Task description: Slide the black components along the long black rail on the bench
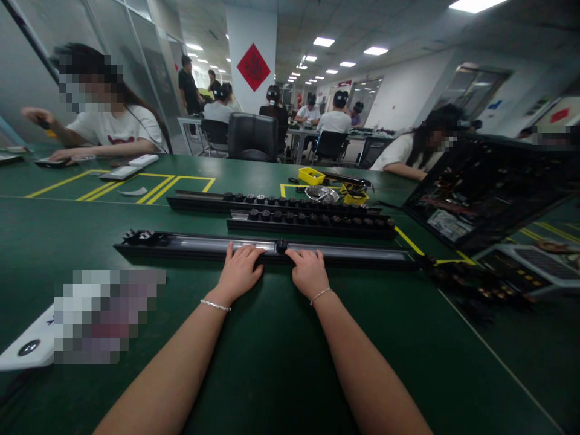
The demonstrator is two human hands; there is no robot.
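Three black rails (267, 248) on green table (272, 362), busy fluorescent-lit workroom

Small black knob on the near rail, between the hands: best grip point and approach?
Pinch the small black knob by its two sides, coming from above and the near edge. It sticks up from the near rail, and the left hand and right hand flank it, probably leaving only that way clear.

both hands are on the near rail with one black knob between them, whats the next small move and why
Probably slide the black knob along the near rail: it sits between the left hand and right hand, with long bare track either side.
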